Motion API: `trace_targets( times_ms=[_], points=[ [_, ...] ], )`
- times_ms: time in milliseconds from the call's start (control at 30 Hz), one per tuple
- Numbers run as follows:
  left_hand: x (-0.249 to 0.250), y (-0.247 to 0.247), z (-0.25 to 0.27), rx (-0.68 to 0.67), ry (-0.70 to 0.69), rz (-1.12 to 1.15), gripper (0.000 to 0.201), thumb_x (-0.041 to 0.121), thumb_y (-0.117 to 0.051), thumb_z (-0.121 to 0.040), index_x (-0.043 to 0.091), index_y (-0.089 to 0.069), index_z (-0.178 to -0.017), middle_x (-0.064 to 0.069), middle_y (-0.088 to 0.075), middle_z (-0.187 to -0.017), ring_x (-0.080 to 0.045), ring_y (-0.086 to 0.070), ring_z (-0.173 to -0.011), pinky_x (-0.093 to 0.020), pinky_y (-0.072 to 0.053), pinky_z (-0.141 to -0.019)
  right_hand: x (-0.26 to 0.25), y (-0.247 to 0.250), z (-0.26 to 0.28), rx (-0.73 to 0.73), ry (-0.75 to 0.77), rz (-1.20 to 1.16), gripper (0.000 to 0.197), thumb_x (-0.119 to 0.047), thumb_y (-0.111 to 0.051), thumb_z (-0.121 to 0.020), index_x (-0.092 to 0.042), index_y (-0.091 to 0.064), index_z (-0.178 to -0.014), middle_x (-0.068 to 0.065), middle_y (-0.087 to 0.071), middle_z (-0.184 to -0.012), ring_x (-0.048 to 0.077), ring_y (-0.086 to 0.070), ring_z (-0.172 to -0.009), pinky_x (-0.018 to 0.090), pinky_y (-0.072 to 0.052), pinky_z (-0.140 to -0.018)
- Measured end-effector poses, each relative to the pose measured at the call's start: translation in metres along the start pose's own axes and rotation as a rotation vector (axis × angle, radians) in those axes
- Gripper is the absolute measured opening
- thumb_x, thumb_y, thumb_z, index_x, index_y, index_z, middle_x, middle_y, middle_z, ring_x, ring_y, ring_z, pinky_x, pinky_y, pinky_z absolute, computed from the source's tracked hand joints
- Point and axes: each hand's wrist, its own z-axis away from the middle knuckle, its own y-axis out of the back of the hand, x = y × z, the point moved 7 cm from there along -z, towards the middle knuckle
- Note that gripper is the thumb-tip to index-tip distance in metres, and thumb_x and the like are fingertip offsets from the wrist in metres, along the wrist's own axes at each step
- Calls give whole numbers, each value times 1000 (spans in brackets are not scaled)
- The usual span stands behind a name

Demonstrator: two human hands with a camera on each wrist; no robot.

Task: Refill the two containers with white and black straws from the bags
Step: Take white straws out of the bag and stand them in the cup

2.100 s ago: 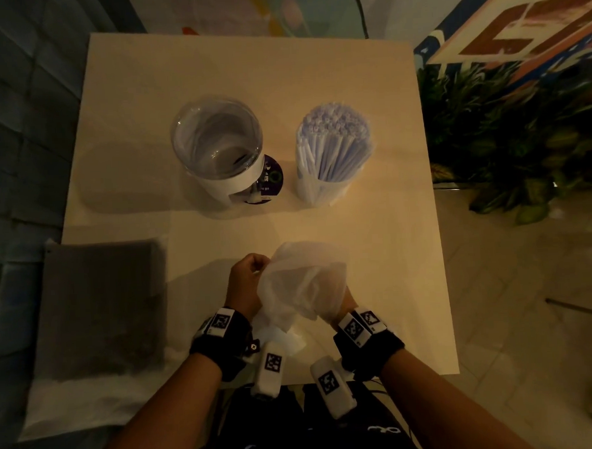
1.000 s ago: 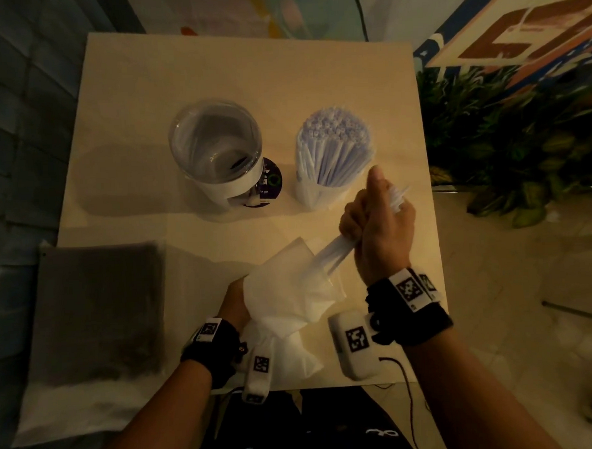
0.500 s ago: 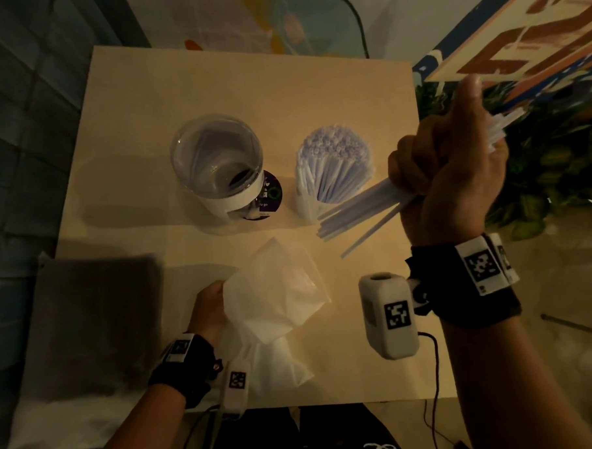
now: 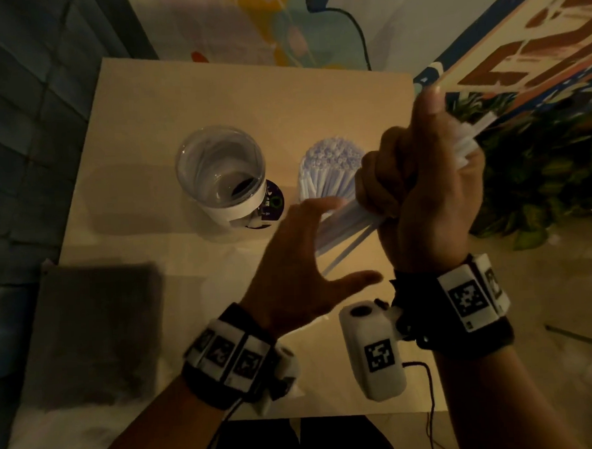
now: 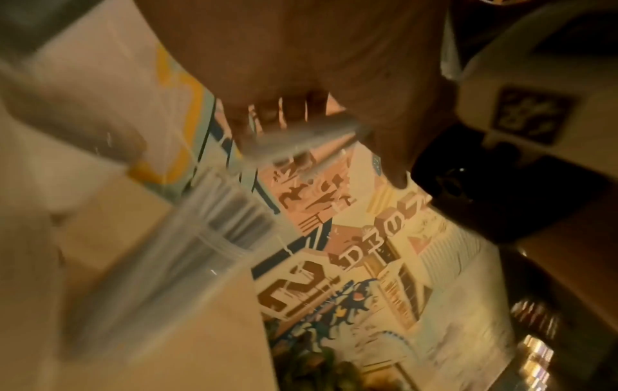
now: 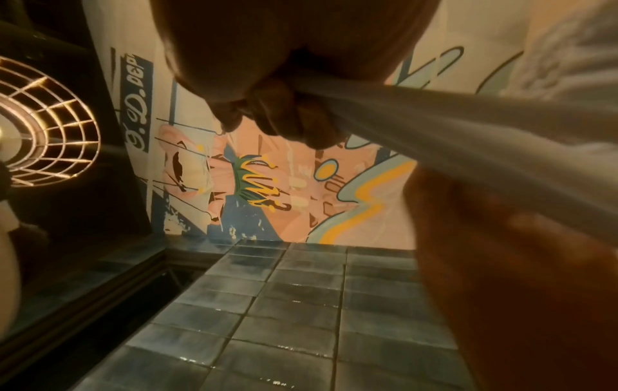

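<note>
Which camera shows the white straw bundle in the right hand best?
Head view: the white straw bundle shows both ends, gripped by the right hand. In the right wrist view it is a dark blurred streak; in the left wrist view, a blurred patch.

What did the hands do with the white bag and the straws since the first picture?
The right hand pulled a bundle of white straws out of the white bag and lifted it up. The left hand let go of the bag and reached, fingers spread, up to the bundle's lower end. The empty container, the full container and the dark bag stayed put.
</note>
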Motion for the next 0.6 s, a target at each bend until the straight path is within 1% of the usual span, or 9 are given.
trace_targets(
  times_ms=[100, 133, 200, 267, 367, 400, 500, 567, 600],
  points=[
    [-8, -14, -12, -29, 104, 77, 25, 32, -65, -90, 8, -59, -96, -3, -65, -80, -9, -58, -70, -21, -43, -63, 7, 0, 7, -5, -40, -24, 38, -25, -50, -96, -13, -37, -62, -5, -34, -46, 11, -27, -34, 19, -26, -40],
    [-12, -16, -12, -27, 120, 81, 20, 24, -60, -94, 5, -61, -91, -3, -63, -72, -10, -57, -65, -16, -39, -60, 11, 1, 9, -15, -61, -23, 35, -25, -53, -93, -12, -38, -64, -5, -37, -47, 10, -30, -35, 19, -29, -40],
    [-13, -21, -10, -62, 122, 139, 21, 15, -56, -99, 3, -62, -82, 8, -55, -61, -1, -54, -58, -8, -33, -55, 22, 4, 15, -44, -122, 33, 29, -26, -58, -89, -14, -46, -66, -4, -42, -49, 11, -36, -36, 21, -34, -41],
    [-14, -28, -4, -134, 149, 250, 23, 22, -57, -97, 8, -61, -79, 10, -57, -60, -1, -53, -57, -10, -35, -54, 31, 5, 21, -73, -171, 83, 28, -27, -57, -91, -18, -49, -65, -5, -44, -49, 11, -39, -36, 23, -36, -41],
    [-30, -35, 3, -239, 255, 448, 21, 36, -68, -85, 17, -62, -88, 6, -65, -73, -10, -59, -66, -27, -47, -63, 25, 8, 21, -56, -116, -24, 32, -26, -51, -97, -22, -50, -65, -9, -41, -48, 8, -33, -36, 20, -30, -38],
    [-37, -36, 6, -262, 300, 569, 31, 41, -73, -80, 17, -61, -94, 5, -66, -78, -11, -61, -70, -29, -50, -66, 18, 10, 19, -45, -71, -63, 33, -26, -54, -98, -23, -50, -66, -10, -40, -49, 7, -31, -36, 20, -28, -37],
    [-50, -38, 8, -281, 473, 1079, 88, 67, -79, -59, 11, -51, -120, -7, -70, -99, -24, -68, -84, -36, -56, -73, 5, 14, 14, -63, 15, -108, 28, -34, -60, -92, -23, -53, -67, -9, -41, -49, 8, -32, -36, 19, -29, -39],
    [-49, -41, 10, -275, 624, 1258, 105, 83, -69, -52, 11, -49, -125, -14, -70, -105, -26, -69, -85, -35, -57, -71, 13, 12, 17, -104, -8, -74, 27, -36, -63, -90, -22, -55, -69, -9, -45, -51, 7, -39, -37, 19, -34, -41],
    [-49, -43, 11, -262, 693, 1285, 105, 87, -59, -58, 10, -49, -128, -18, -69, -109, -27, -68, -86, -35, -57, -70, 20, 11, 20, -112, -26, -23, 29, -37, -64, -90, -21, -54, -68, -9, -47, -52, 7, -42, -39, 20, -36, -42]
  ],
)
